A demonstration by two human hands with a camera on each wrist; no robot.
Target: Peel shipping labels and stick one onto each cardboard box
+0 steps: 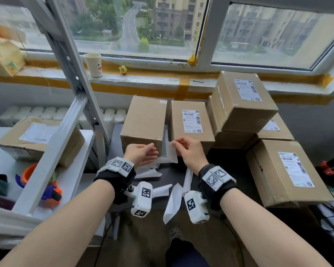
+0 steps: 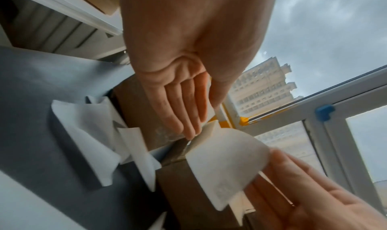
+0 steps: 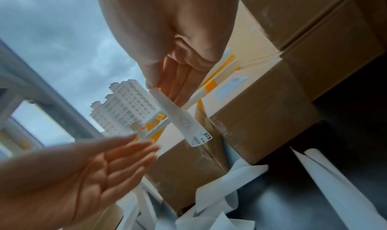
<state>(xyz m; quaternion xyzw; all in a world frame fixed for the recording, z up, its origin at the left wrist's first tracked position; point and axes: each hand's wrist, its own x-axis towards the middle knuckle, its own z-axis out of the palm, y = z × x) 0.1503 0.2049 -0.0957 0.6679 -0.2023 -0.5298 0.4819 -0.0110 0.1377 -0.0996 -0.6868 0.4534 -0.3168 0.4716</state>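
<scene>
While the right hand (image 1: 189,151) pinches a thin white paper label (image 1: 171,151) above the dark counter (image 1: 229,160), the left hand's (image 1: 143,154) fingers are spread, holding nothing. Next, I think, it goes on the bare brown cardboard box (image 1: 145,120) behind.

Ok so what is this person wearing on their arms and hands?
Both forearms are bare, with no sleeves or gloves. Each wrist carries a black strap topped with white blocks printed with black square tag markers. Under the left hand and right hand hangs a white camera housing with the same markers; a thin dark cable trails from the left one.
</scene>
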